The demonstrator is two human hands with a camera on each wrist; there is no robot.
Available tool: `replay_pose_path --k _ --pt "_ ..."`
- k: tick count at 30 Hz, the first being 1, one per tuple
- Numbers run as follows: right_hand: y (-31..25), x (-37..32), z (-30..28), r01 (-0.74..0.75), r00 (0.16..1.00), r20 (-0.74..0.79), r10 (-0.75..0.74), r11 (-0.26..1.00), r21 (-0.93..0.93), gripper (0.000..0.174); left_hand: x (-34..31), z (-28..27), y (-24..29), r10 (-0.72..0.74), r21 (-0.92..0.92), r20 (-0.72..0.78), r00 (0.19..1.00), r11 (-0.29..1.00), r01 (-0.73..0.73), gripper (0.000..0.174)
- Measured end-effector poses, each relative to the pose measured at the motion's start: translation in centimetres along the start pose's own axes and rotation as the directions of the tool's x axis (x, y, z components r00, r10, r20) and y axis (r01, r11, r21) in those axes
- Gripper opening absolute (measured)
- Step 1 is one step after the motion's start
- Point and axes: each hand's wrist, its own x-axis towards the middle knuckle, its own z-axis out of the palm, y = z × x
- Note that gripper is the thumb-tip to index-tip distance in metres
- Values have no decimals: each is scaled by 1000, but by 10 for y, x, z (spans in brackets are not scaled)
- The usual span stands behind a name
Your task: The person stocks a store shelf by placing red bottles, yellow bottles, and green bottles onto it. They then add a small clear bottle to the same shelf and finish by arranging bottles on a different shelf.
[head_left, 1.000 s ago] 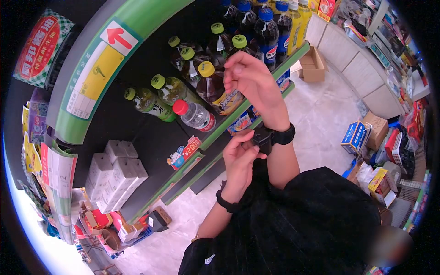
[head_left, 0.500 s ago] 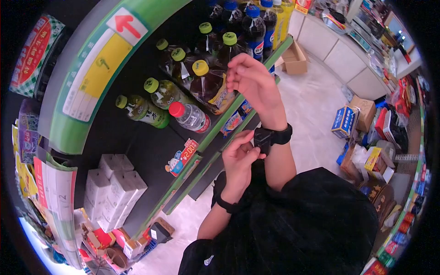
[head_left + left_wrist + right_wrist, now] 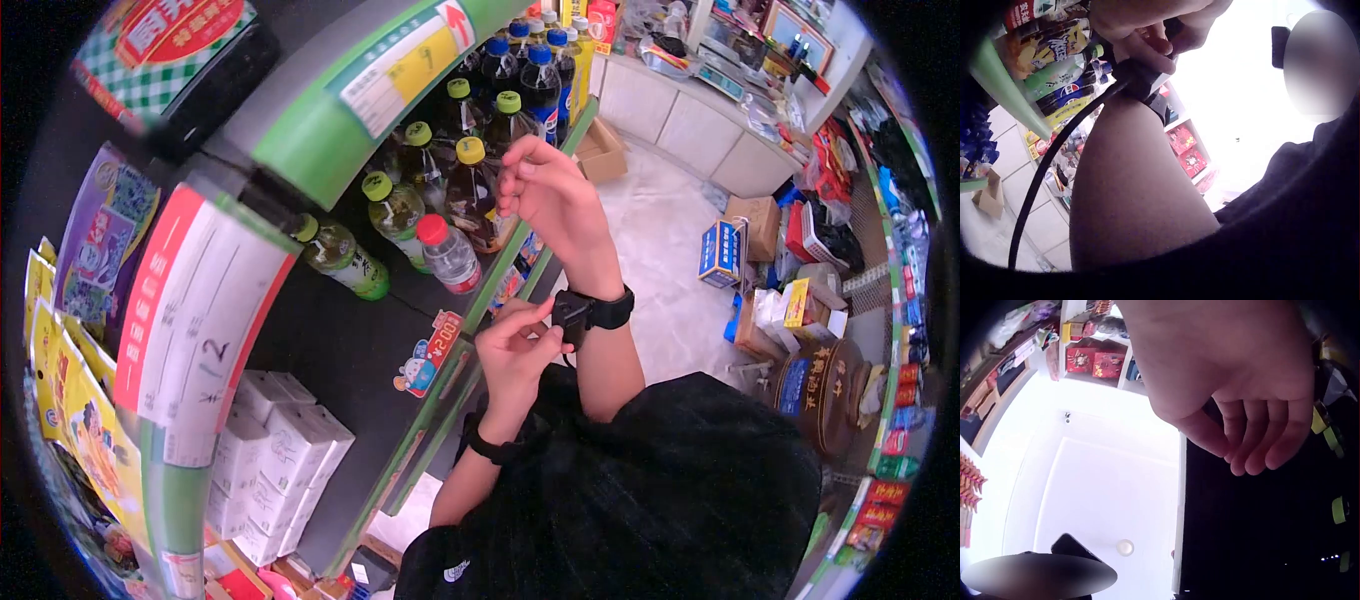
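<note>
My left hand pinches the small black camera on my right wrist between thumb and fingers. A black strap holds that camera on the wrist. In the left wrist view, fingers lie on the black camera body, above the bare forearm. My right hand is raised, its fingers loosely bent and nothing in them; the right wrist view shows the same relaxed hand. Behind it on the shelf stand a yellow-capped bottle of dark drink and a red-capped clear bottle.
The dark shelf has a green front edge with a price tag. White tissue packs are stacked on it at lower left. Cola bottles stand farther back. Boxes lie on the pale floor at right.
The head view has swung left, so the shelf post and its price cards look larger and the bottles sit farther right of them. Both hands keep nearly the same pose.
</note>
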Motion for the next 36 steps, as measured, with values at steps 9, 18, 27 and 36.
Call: replay_pose_path --k 9,18,27,36 --pt "25 -17 48 19 1000 26 -17 996 -92 18 -35 -30 16 36 -60 29 999 998 -34 35" --pt "40 -39 72 46 999 -2 -46 995 -93 18 -64 -51 34 -14 -44 86 996 999 18 32" --pt "38 -59 75 89 994 -58 -91 995 -40 15 -73 -57 35 -41 7 193 980 999 41 33" --pt "31 -58 68 129 986 -100 -132 991 -38 12 -70 -52 36 1 40 222 975 999 -11 32"
